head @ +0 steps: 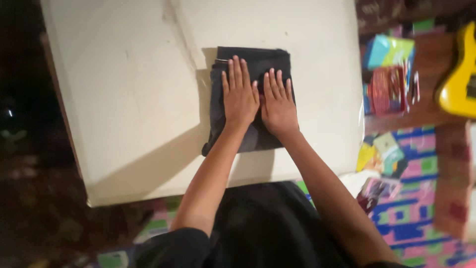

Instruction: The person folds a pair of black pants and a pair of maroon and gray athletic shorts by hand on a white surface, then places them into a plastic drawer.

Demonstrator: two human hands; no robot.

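A dark folded garment point(218, 109) lies on a cream-white table point(129, 99), a little right of the table's middle. My left hand point(239, 94) rests flat on top of it, fingers straight and pointing away from me. My right hand point(278, 103) lies flat beside it, also palm down on the cloth, thumb close to the left hand. Neither hand grips the fabric; both press on it. A small metal piece shows at the garment's upper left corner.
To the right of the table a wooden surface point(426, 74) carries colourful books and packets point(389, 74) and a yellow guitar body point(458, 79). Below lies a bright patterned mat point(416, 213) with scattered small items. The left side is dark.
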